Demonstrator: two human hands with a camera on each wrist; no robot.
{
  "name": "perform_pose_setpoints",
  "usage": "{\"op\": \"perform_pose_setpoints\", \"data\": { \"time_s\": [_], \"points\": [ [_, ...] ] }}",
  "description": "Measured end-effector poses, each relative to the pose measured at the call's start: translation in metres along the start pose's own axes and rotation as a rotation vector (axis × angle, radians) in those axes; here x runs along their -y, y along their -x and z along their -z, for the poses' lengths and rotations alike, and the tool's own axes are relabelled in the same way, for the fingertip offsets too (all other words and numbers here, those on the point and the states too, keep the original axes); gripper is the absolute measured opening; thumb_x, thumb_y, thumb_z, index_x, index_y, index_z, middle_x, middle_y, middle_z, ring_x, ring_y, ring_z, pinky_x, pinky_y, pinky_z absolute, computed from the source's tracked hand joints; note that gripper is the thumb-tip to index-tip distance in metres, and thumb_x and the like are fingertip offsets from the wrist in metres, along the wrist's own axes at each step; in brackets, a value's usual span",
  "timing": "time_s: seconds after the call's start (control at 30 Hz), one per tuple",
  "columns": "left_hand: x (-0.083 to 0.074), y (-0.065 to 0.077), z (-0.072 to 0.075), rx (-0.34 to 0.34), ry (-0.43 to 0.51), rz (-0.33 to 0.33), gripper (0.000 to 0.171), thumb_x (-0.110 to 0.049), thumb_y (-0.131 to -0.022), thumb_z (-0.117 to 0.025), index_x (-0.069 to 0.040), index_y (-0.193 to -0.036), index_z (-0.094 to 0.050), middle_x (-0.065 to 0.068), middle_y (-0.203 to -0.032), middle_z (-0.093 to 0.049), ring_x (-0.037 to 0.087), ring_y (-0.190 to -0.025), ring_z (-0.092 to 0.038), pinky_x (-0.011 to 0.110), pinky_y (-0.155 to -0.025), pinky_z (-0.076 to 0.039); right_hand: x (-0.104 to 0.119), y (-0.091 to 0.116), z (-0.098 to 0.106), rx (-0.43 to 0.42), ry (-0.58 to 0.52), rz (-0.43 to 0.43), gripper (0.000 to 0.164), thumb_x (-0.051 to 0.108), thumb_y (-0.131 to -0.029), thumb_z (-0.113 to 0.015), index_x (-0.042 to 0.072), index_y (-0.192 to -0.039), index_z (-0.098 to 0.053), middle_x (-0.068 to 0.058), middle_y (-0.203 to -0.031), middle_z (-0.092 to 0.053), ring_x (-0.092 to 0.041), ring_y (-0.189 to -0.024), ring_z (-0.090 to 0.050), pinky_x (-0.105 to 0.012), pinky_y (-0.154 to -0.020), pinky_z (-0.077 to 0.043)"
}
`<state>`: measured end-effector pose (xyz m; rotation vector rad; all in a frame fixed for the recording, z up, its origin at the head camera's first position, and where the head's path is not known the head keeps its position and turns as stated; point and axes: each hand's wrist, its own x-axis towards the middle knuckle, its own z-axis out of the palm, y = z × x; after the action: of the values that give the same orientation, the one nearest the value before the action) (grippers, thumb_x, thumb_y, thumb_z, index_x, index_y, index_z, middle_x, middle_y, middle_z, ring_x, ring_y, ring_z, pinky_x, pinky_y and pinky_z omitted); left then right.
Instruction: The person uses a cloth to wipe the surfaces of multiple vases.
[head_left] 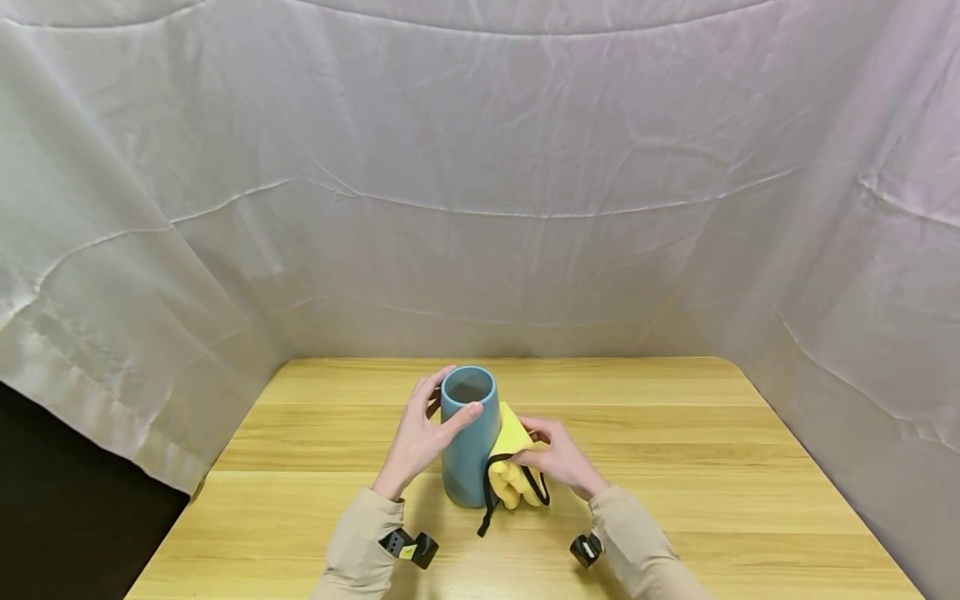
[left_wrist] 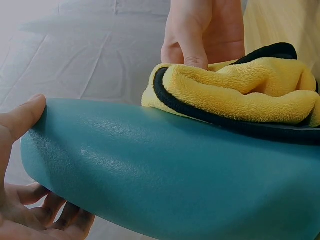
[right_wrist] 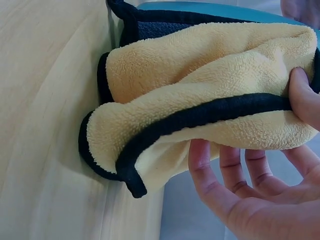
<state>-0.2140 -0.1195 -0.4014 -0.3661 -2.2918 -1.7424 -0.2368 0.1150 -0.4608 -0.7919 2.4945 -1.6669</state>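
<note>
A tall blue-teal vase (head_left: 470,467) stands upright on the wooden table, its round mouth facing up. My left hand (head_left: 420,433) grips it near the rim, thumb on the front and fingers around the far left side. Against the vase's right side hangs a yellow towel (head_left: 514,435) with black edging, bunched in soft folds. My right hand (head_left: 558,457) holds this towel, with the thumb on the near side and the fingers behind the folds. In the right wrist view the towel (right_wrist: 210,75) hangs down close to the tabletop, and a dark grey patch shows beside the vase.
The light wooden table (head_left: 675,467) extends on both sides of the vase. Grey-white curtains (head_left: 525,167) enclose it at the back and sides. A dark area (head_left: 67,500) lies beyond the left edge. Black wrist cameras (head_left: 408,547) sit on both sleeves.
</note>
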Motion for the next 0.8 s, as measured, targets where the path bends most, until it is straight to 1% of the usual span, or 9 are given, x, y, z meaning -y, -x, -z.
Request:
{"op": "perform_pose_setpoints", "data": {
  "time_s": [0.37,0.5,0.67,0.8],
  "points": [
    [0.0006,-0.0004,-0.0006,0.003,-0.004,0.001,0.062,-0.026,-0.087,-0.08,-0.016,-0.143,-0.054,0.01,-0.132,-0.058,0.029,-0.121,-0.056,0.057,-0.112,-0.043,-0.0037,-0.0005,-0.0012,-0.001,-0.022,-0.039,0.056,0.012,-0.083,-0.08,0.007,-0.135,-0.064,-0.016,-0.126,-0.07,-0.005,-0.097,-0.06,-0.027,-0.091,-0.047],
    [-0.001,-0.0006,-0.0004,0.001,0.002,0.0,0.063,-0.026,-0.087,-0.08,-0.015,-0.143,-0.054,0.01,-0.132,-0.057,0.028,-0.121,-0.055,0.055,-0.113,-0.043,-0.0037,-0.001,-0.0015,-0.003,-0.027,-0.047,0.057,0.013,-0.082,-0.08,0.008,-0.136,-0.064,-0.014,-0.126,-0.07,-0.007,-0.099,-0.06,-0.027,-0.093,-0.046],
    [-0.002,-0.0004,-0.0004,0.0,0.012,0.005,0.064,-0.026,-0.086,-0.081,-0.015,-0.142,-0.054,0.008,-0.133,-0.057,0.026,-0.121,-0.055,0.053,-0.113,-0.043,-0.0024,-0.0013,-0.0008,-0.012,-0.024,-0.044,0.055,0.013,-0.082,-0.08,0.007,-0.135,-0.064,-0.015,-0.126,-0.07,-0.012,-0.1,-0.061,-0.031,-0.094,-0.046],
    [-0.0014,-0.0005,-0.0005,0.002,0.014,0.0,0.063,-0.026,-0.086,-0.081,-0.016,-0.142,-0.054,0.008,-0.132,-0.057,0.026,-0.121,-0.055,0.053,-0.113,-0.043,0.0031,-0.0039,0.0006,-0.026,-0.041,-0.033,0.054,0.011,-0.084,-0.079,0.008,-0.135,-0.064,-0.016,-0.126,-0.07,-0.009,-0.099,-0.061,-0.036,-0.095,-0.045]
  ]
}}
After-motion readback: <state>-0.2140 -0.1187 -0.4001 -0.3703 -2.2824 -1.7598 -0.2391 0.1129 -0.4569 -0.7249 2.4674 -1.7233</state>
